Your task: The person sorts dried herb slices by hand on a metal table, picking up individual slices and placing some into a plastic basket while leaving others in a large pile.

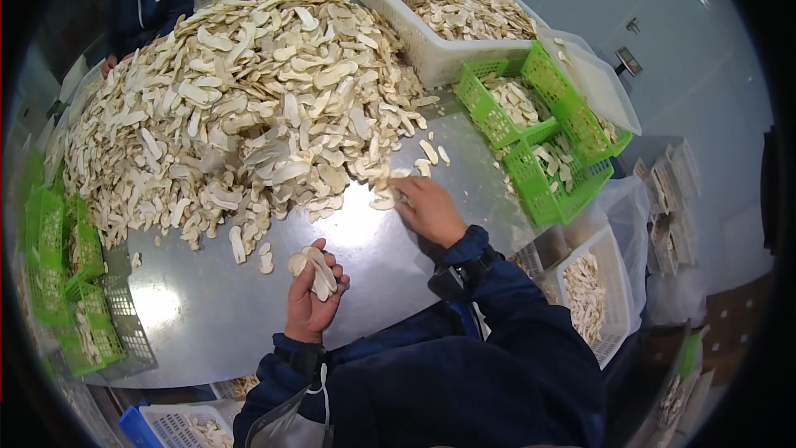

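Note:
A large heap of pale, dried-looking mushroom slices [249,108] covers the far part of the metal table [207,307]. My left hand [312,303] is closed around a few mushroom slices [319,275], palm up, over the near part of the table. Further right, my right hand [431,211] reaches to the heap's near right edge. Its fingers close on a mushroom slice [384,200] there, and the fingertips are partly hidden. A few loose slices [429,151] lie just beyond that hand.
Green baskets [547,178] holding slices stand on the right, and more green baskets [50,241] on the left. A white crate [439,58] of slices is at the back right. Below the table's right edge sits another white crate [612,315]. A person [149,4] stands far left.

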### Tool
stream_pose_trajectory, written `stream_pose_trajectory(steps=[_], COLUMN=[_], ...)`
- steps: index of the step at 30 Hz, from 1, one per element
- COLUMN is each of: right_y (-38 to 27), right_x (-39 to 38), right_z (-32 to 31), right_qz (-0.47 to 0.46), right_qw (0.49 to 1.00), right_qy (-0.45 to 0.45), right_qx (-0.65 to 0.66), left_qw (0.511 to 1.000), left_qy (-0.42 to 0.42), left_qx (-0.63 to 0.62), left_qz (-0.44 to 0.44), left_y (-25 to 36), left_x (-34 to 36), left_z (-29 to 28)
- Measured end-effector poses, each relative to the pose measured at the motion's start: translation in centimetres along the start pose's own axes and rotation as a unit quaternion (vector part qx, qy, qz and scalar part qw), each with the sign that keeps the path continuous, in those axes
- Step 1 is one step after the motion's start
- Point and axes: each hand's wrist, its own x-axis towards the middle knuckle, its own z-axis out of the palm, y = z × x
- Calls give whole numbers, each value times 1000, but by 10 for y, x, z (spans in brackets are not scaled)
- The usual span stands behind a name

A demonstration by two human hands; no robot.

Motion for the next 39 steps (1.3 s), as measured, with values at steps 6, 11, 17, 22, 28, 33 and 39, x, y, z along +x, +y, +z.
stream_pose_trajectory(steps=[6,11,17,22,28,33,39], right_y=[-26,-55,-38,-13,-28,-73,-67], right_x=[29,64,50,22,4,1,-5], right_z=[7,36,34,9,-8,1,20], right_qz=[16,-14,-83,-75,109,101,55], right_qw=[999,999,996,997,993,985,994], right_qy=[-17,26,-23,-10,-51,-125,-94], right_qx=[29,-39,18,30,-2,-62,-3], left_qw=[1000,1000,1000,1000,1000,1000,1000], left_qy=[-2,0,19,9,8,16,6], left_qx=[-2,2,3,4,-4,-1,-15], left_qz=[-5,-3,6,6,4,7,25], left_y=[2,3,4,2,1,2,4], left_x=[1,3,1,2,2,-1,1], left_z=[2,5,6,4,5,6,3])
